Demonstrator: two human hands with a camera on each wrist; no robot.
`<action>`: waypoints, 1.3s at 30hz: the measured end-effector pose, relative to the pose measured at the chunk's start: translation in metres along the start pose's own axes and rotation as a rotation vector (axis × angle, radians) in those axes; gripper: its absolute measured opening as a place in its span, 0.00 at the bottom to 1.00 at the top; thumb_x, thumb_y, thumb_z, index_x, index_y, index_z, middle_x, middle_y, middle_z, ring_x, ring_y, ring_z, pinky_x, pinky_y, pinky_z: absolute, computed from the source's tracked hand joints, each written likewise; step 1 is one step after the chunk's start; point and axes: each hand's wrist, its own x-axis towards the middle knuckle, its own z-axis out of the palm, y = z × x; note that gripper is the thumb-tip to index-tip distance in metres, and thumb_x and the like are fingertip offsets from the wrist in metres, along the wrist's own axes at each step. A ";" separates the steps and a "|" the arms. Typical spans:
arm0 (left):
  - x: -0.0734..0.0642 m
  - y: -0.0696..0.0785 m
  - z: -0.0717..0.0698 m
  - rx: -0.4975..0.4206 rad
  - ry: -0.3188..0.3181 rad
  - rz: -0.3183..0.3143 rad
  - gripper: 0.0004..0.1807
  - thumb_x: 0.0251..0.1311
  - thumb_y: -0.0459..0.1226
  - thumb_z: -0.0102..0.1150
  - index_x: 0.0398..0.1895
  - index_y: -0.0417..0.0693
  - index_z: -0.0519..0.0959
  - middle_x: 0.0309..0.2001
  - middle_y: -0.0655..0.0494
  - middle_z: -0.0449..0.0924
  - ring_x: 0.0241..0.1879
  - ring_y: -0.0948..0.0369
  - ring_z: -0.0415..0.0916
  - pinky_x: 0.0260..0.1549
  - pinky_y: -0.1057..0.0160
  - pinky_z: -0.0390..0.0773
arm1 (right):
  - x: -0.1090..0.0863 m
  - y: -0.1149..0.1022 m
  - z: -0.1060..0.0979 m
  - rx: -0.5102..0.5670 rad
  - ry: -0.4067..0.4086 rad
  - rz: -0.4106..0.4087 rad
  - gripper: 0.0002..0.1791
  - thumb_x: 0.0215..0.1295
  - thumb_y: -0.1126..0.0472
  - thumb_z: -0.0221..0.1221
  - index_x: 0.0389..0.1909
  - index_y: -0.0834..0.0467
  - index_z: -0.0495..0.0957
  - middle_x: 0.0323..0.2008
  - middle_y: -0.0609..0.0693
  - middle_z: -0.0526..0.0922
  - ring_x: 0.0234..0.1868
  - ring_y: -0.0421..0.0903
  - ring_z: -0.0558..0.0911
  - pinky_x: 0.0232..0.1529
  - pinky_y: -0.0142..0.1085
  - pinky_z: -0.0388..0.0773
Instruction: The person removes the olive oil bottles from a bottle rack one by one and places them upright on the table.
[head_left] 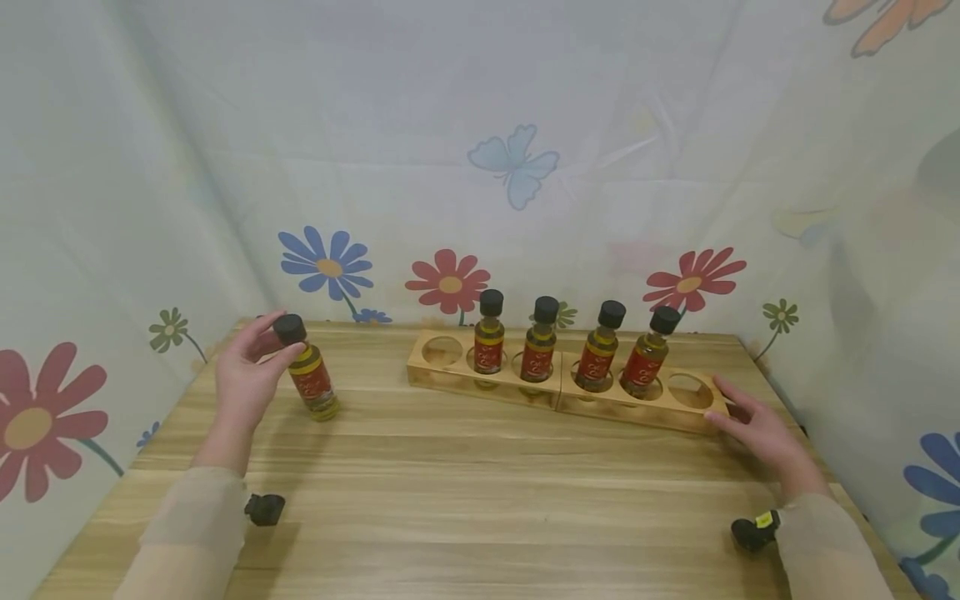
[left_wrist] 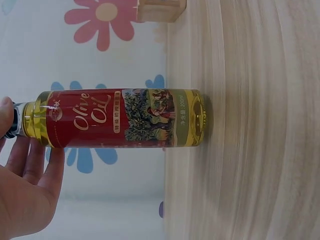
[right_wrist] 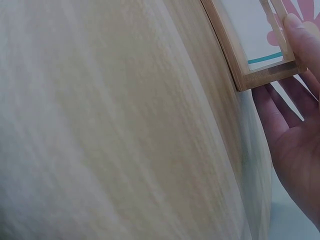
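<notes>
Left hand holds cylindrical bottle; right, wooden rack.

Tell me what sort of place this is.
Probably a makeshift recording booth: flower-printed sheeting rises on three sides of a wood-grain table, and black wrist cameras are visible.

Soft, diffuse light fills the head view evenly, leaving faint, blurry-edged shadows on the counter and a pale sheen on the creased cloth. The left wrist view is bright, with legible lettering and small glints on the bottle. The right wrist view is dimmer, its wood grain smeared, straight lines bowed, lower-left corner darkened.
</notes>
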 end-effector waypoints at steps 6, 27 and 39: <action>0.000 -0.004 -0.002 -0.008 0.005 0.007 0.29 0.59 0.37 0.70 0.65 0.55 0.76 0.40 0.71 0.81 0.44 0.72 0.77 0.42 0.72 0.75 | 0.000 0.001 0.000 -0.013 -0.001 -0.008 0.48 0.70 0.42 0.58 0.79 0.58 0.43 0.73 0.73 0.46 0.68 0.76 0.57 0.64 0.66 0.58; 0.002 -0.012 -0.003 -0.094 0.017 0.046 0.29 0.57 0.31 0.71 0.63 0.50 0.77 0.45 0.68 0.80 0.45 0.70 0.78 0.42 0.77 0.76 | 0.000 -0.001 0.001 -0.006 -0.001 0.023 0.50 0.69 0.40 0.58 0.79 0.57 0.42 0.74 0.72 0.44 0.68 0.76 0.55 0.64 0.66 0.57; 0.001 -0.012 -0.004 -0.039 -0.017 0.089 0.30 0.57 0.32 0.70 0.65 0.50 0.75 0.44 0.70 0.78 0.44 0.71 0.77 0.43 0.77 0.76 | 0.000 -0.001 0.001 0.001 0.001 0.018 0.50 0.69 0.40 0.58 0.79 0.56 0.42 0.74 0.72 0.44 0.69 0.76 0.55 0.65 0.66 0.56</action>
